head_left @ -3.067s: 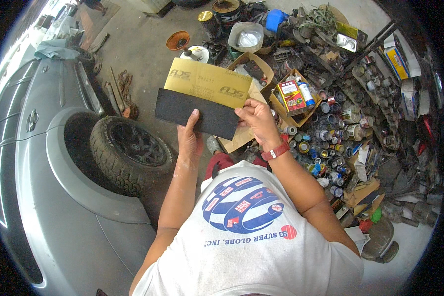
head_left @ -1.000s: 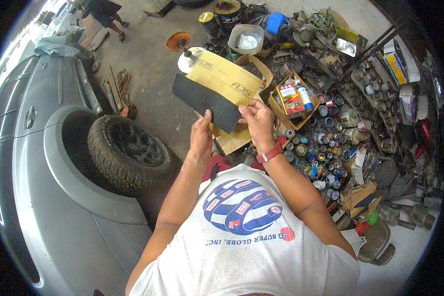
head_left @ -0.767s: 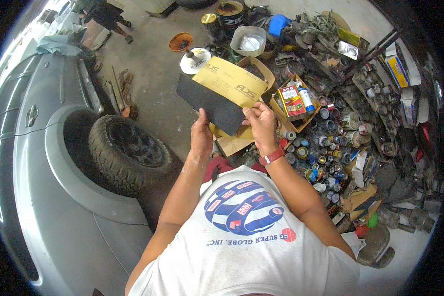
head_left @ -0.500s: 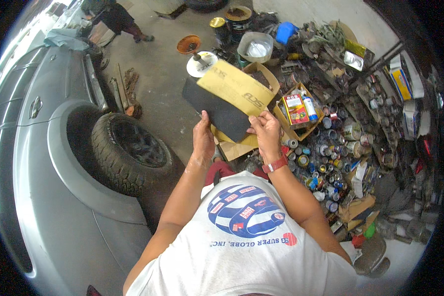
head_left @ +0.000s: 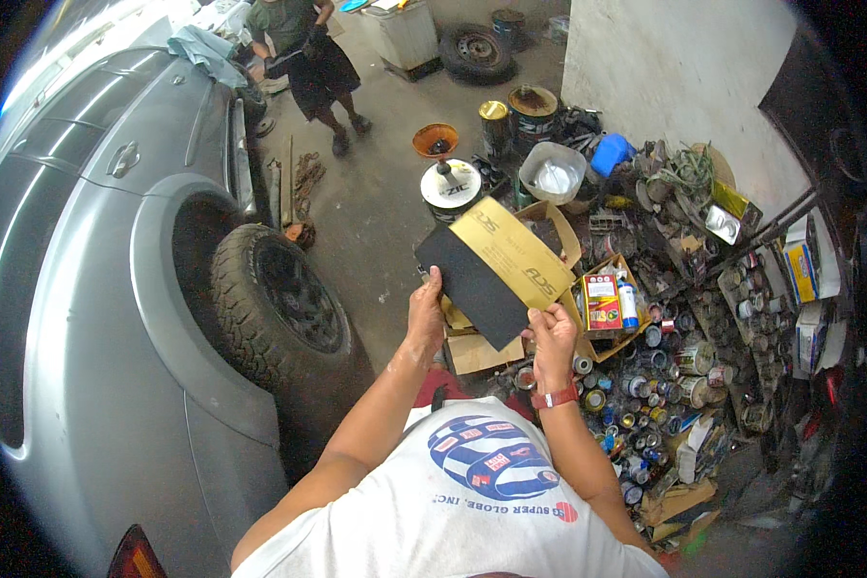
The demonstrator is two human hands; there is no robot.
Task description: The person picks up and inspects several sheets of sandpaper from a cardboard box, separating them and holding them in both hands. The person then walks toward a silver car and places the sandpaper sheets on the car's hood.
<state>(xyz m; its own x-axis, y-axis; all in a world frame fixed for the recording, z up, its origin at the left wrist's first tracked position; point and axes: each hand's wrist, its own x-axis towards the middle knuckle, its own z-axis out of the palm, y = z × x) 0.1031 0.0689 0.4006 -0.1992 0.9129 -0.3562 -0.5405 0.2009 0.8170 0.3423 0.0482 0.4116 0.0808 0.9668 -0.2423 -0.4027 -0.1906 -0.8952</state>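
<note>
A sheet of sandpaper (head_left: 474, 286) is held out in front of my chest, its dark grit face showing on the near side. Its far part is folded over, so a yellow printed backing (head_left: 515, 252) faces up. My left hand (head_left: 426, 313) pinches the sheet's left edge, thumb on top and fingers mostly hidden beneath. At the near right corner my right hand (head_left: 552, 337), with a red watch on the wrist, grips the paper between thumb and fingers. Below the sheet, a cardboard box (head_left: 486, 354) is partly covered.
A silver car (head_left: 116, 318) with an exposed wheel (head_left: 279, 299) stands on the left. Many cans (head_left: 645, 385) and a box of supplies (head_left: 602, 301) crowd the right. Beyond are a white-lidded bucket (head_left: 451, 185), a blue jug (head_left: 611, 154) and another person (head_left: 308, 67) standing.
My view has tilted up and turned left, bringing more of the other person and a spare tire into sight. Both hands still hold the folded sandpaper.
</note>
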